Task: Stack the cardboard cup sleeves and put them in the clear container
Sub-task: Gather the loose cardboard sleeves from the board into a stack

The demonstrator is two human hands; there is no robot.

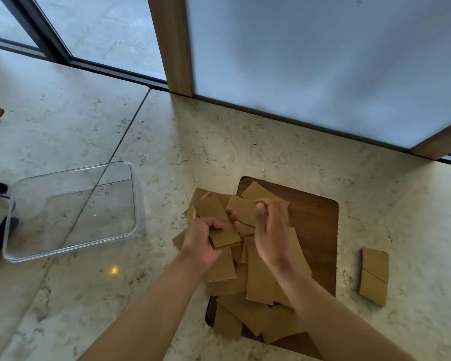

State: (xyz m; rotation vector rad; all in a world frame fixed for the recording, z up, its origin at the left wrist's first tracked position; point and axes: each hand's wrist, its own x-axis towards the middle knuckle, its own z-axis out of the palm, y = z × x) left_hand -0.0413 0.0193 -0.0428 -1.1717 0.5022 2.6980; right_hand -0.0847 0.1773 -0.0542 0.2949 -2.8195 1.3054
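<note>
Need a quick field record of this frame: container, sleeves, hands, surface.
container: clear container, empty, on the counter left of the board
loose sleeves: pile of cardboard cup sleeves scattered over the wooden board
stray sleeves: two sleeves lying on the marble counter, right of the board
left hand: gripping a small stack of sleeves
right hand: holding one sleeve beside the stack, blurred
task state: no sleeves in the container

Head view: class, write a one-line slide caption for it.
Left hand holds a small stack of sleeves; right hand adds another, container empty.
</note>
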